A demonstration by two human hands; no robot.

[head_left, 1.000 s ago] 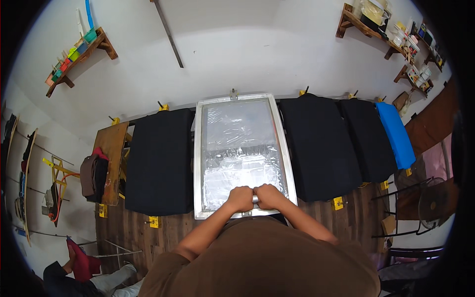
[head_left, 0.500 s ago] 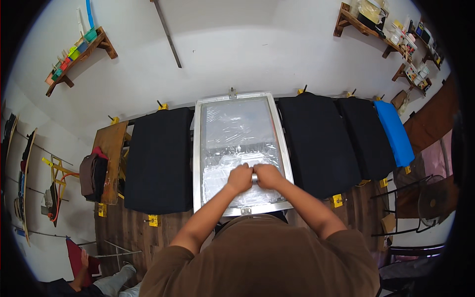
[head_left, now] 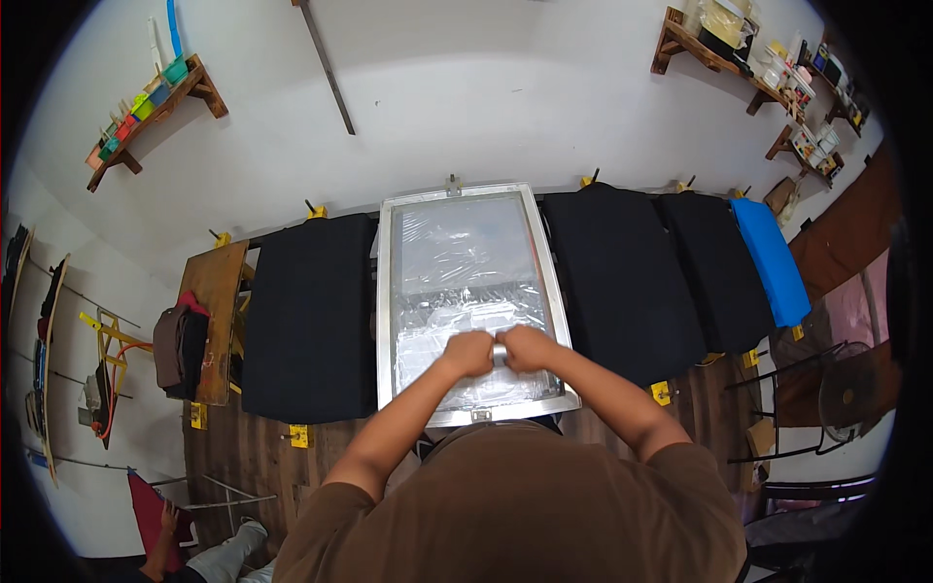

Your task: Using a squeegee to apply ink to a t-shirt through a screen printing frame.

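Silver frame (head_left: 386,321): left hand (head_left: 470,354) and right hand (head_left: 528,349), fists closed, are gripping a bar (head_left: 500,356), sitting farther from the frame's near edge than a second ago.

Framed screen (head_left: 385,311): silvery tool (head_left: 500,356), apparently resting on it | wooden board (head_left: 216,275): dark cloths (head_left: 172,345)

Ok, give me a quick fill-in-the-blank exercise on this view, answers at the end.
The left hand and right hand grip a bar above a screen whose frame is coloured ____.
The pad at the row's right end is coloured ____.
The wooden board is at the row's ____ end.
The person's shirt is coloured ____.

Missing words: silver; blue; left; brown.
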